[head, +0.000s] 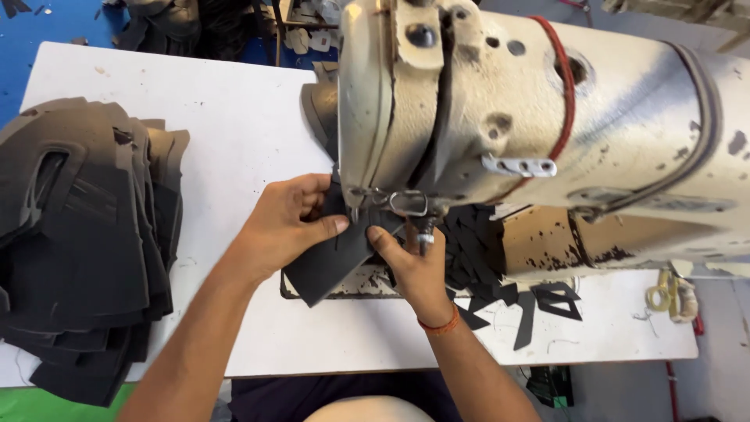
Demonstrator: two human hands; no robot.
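both forearms reach up over the white table (234, 117). left hand (281, 227) pinches the dark cut piece (332, 262); right hand (414, 266) presses its edge flat just beside the sewing machine (500, 117) needle, steadying it. stack of dark pieces (78, 234) lies well left of the left hand.

We see bright, even light with mild glare on the white table (234, 117). Soft shadows fall under the sewing machine (547, 117), whose near bulk bends with wide-angle distortion; focus stays fairly sharp.
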